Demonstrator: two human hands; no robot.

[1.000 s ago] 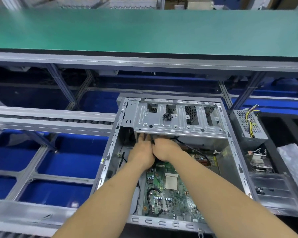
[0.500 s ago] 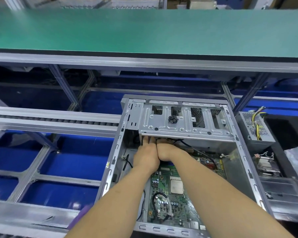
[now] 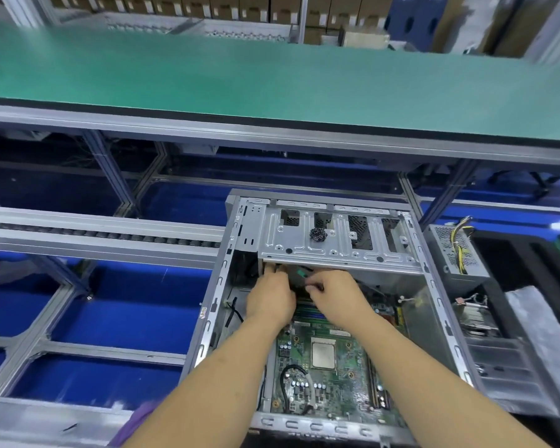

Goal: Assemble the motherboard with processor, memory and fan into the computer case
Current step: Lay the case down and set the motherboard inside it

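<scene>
The grey computer case [image 3: 214, 305] lies open in front of me. The green motherboard [image 3: 343, 392] sits inside it, with the square processor [image 3: 323, 354] in its socket. Both hands reach to the far end of the board, just under the drive cage [image 3: 333, 250]. My right hand [image 3: 335, 297] pinches a dark memory module [image 3: 299, 278] with a green end, above the memory slots [image 3: 307, 310]. My left hand [image 3: 270, 302] is at the module's left end, its fingertips stretched toward the cage edge. Whether it grips the module is hidden.
A power supply [image 3: 456, 250] with yellow wires stands right of the case. A finned heatsink fan [image 3: 476, 315] lies in a black tray below it, beside a plastic bag [image 3: 537, 318]. A green conveyor [image 3: 272, 85] runs across the back, and a roller rail [image 3: 94, 234] on the left.
My hands were pressed together under the drive cage. They have drawn apart, and the dark module shows between them. The camera has tilted up slightly.
</scene>
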